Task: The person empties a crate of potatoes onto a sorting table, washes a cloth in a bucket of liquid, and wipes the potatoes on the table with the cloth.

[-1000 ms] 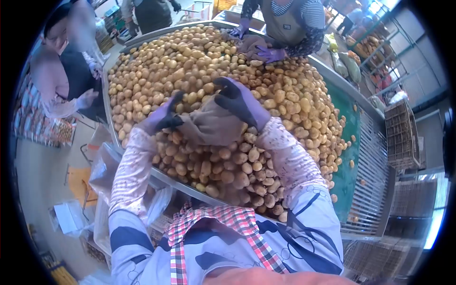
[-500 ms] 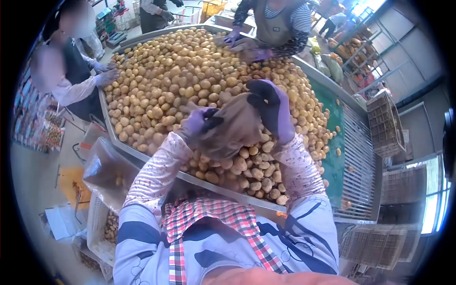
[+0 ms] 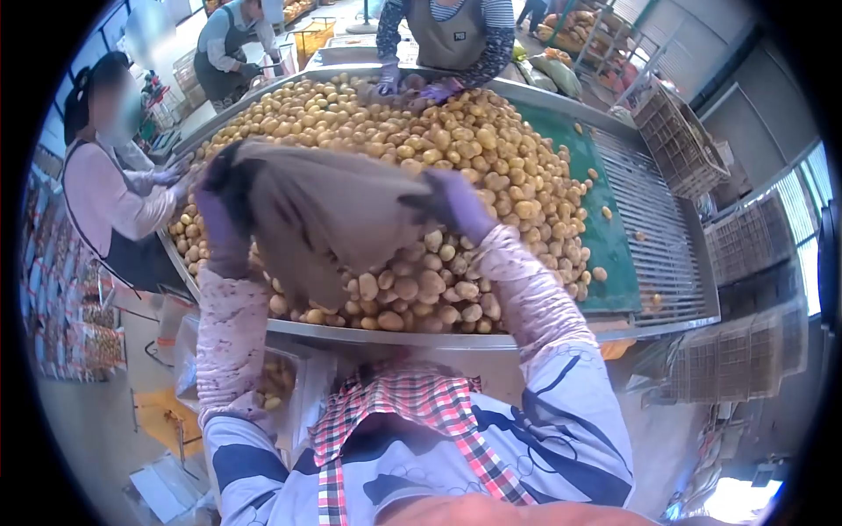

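Note:
A thin brown bag, soft and cloth-like, is stretched between my hands above the potatoes. My left hand, in a purple glove with dark fingers, is closed on its left end. At the opposite edge, my right hand, gloved the same way, pinches the fabric. Both hands are somewhat blurred by motion. The lower part of the bag hangs over the near potatoes and hides some of them. Whether the bag's mouth is open I cannot tell.
The metal-rimmed sorting table has a green belt and a roller section on the right. Two co-workers' gloved hands reach over its far and left sides. A crate stands beyond the rollers. A plastic-lined container sits at lower left.
My hands have moved apart, the left one far to the left, and the crumpled bag is now spread wide between them. The head view has shifted, bringing more of the left side into sight.

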The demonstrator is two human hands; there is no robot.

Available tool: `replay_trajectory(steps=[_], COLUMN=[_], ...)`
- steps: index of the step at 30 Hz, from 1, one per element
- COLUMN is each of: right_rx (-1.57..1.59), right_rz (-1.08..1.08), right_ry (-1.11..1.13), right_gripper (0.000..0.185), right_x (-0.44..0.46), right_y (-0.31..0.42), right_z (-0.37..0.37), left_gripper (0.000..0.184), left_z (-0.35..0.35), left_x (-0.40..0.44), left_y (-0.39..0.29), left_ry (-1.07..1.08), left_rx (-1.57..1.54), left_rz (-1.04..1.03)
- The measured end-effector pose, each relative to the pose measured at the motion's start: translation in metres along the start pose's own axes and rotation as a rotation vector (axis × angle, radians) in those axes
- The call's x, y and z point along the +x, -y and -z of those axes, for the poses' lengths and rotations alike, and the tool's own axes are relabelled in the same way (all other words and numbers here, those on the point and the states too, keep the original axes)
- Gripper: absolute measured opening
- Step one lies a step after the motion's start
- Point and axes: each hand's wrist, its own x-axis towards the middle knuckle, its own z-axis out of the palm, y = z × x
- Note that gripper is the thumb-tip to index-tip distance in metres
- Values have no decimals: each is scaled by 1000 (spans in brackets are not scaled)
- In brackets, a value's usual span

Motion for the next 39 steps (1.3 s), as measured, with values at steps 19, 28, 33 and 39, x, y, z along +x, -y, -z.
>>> replay_trajectory(steps=[19,28,33,39], right_rx=[-2109,-1780,-1882,-1940], right_rz=[932,219,161,276], right_ry=[-802,-414,-402,-321], right_gripper=[42,43,45,57], right_x=[106,209,303,235], right_y=[118,45,44,30], right_z=[128,183,212,171], left_gripper=[65,57,54,61], left_z=[-202,-281,-301,-249], left_x=[86,72,107,58], left_y=[137,285,317,282], left_ry=[466,924,799,833], left_rx=[1054,1133,1261,1049], left_rz=[-110,182,213,67])
